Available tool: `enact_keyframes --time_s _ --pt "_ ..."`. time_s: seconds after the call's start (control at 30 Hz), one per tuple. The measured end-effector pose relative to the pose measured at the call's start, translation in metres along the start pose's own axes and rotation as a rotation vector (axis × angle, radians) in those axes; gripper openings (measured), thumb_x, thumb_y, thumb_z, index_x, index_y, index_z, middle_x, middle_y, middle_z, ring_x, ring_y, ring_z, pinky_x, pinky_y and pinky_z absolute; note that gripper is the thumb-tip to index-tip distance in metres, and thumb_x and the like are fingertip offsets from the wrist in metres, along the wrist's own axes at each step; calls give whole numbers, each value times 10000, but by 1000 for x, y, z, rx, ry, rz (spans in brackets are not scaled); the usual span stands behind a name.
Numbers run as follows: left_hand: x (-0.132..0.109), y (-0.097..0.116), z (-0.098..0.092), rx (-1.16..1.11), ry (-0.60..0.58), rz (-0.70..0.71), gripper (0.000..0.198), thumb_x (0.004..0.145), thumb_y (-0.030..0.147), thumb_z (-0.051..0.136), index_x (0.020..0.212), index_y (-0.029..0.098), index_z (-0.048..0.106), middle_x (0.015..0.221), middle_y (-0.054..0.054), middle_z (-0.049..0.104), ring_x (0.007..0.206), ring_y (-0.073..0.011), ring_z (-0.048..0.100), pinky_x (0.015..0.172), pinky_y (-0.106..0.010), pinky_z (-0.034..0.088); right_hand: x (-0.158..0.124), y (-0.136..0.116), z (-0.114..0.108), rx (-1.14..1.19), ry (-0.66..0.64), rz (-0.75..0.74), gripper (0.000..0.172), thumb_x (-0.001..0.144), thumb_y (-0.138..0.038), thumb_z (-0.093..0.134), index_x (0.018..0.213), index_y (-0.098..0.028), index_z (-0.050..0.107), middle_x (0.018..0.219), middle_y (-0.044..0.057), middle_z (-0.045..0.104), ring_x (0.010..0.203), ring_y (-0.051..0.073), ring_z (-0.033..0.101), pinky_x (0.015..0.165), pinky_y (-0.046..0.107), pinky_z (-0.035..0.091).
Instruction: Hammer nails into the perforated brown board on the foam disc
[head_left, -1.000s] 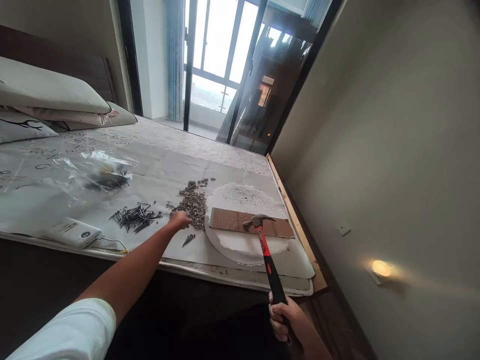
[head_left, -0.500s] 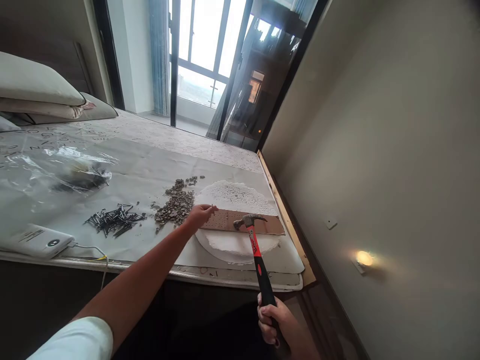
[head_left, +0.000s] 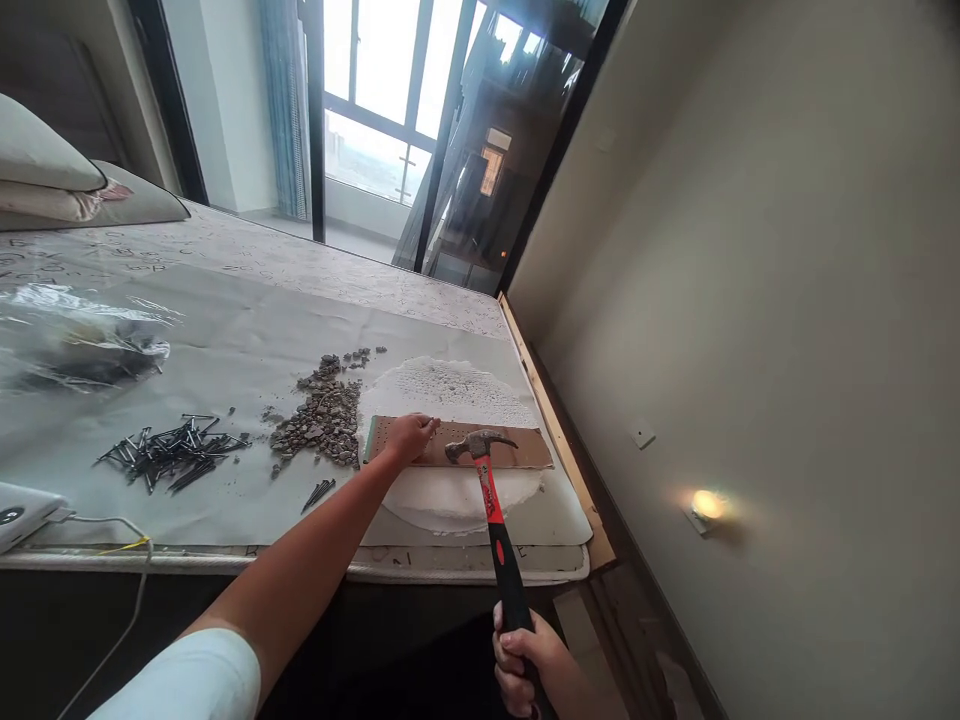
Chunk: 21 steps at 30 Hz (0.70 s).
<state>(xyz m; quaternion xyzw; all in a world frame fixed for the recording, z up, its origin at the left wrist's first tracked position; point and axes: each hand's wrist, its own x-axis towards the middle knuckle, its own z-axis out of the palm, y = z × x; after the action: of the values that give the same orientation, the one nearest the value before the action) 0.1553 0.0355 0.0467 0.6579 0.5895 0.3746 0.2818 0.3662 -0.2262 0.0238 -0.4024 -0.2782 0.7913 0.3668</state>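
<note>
My left hand [head_left: 411,438] is closed in a pinch over a flat brown board [head_left: 517,450], with a small, thin nail [head_left: 436,425] just showing at its fingertips. Rows of small dark holes or dots mark the board's left part. My right hand [head_left: 521,655] grips the black lower handle of a claw hammer [head_left: 496,500]. The hammer's metal head hovers over or rests on the board, right of my left hand; I cannot tell which. Beneath the board lies a rough white round slab [head_left: 450,383].
Grey stone chips [head_left: 322,412] are heaped left of the slab. Loose nails [head_left: 172,450] form a pile farther left, and a few nails [head_left: 319,493] lie near my forearm. A clear plastic bag [head_left: 90,345], a white power bank [head_left: 26,512] and its cable share the grey sheet [head_left: 247,350].
The view has turned, so everything sits farther left. My left hand has shifted slightly right along the board, and the few nails beside my forearm now show. The hammer keeps about the same pose.
</note>
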Motion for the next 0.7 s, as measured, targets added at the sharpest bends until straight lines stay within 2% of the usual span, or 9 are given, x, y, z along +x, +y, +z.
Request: enact_keyframes --time_s 0.3,0.7 --pt "7 0 8 217 -59 15 387 796 443 460 587 181 653 510 -46 547 543 -172 478 531 -269 251 0 4 -5 18 41 -25 239 662 -301 604 806 -208 436 480 -115 393 308 30 284 299 152 247" --pt "6 5 7 342 -123 8 445 847 471 400 615 173 636 507 -46 525 517 -161 438 525 -275 224 -3 -5 -5 28 38 8 240 654 -299 610 803 -203 447 491 -110 399 321 26 291 309 148 233"
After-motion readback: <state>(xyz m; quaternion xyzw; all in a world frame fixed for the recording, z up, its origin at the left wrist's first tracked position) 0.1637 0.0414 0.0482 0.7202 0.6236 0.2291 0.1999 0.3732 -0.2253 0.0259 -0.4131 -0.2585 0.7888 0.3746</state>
